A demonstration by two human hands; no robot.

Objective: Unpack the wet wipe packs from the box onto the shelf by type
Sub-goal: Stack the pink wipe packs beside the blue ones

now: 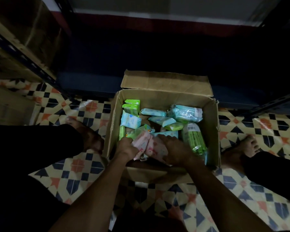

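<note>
An open cardboard box (211, 118) stands on the tiled floor between my feet. Inside lie several wet wipe packs: green ones (131, 105) at the back left, pale blue ones (153, 112) in the middle, a wrapped blue bundle (186, 113) at the back right and a wrapped green bundle (193, 137) on the right. Both hands are down in the near part of the box on pink packs (146, 144). My left hand (126, 148) grips them from the left. My right hand (176, 149) grips them from the right.
A dark, low shelf (157, 52) runs behind the box. Cardboard cartons (23, 36) fill a metal rack at the left. A metal rack leg (274, 102) slants at the right. My bare feet (249, 145) stand on either side of the box.
</note>
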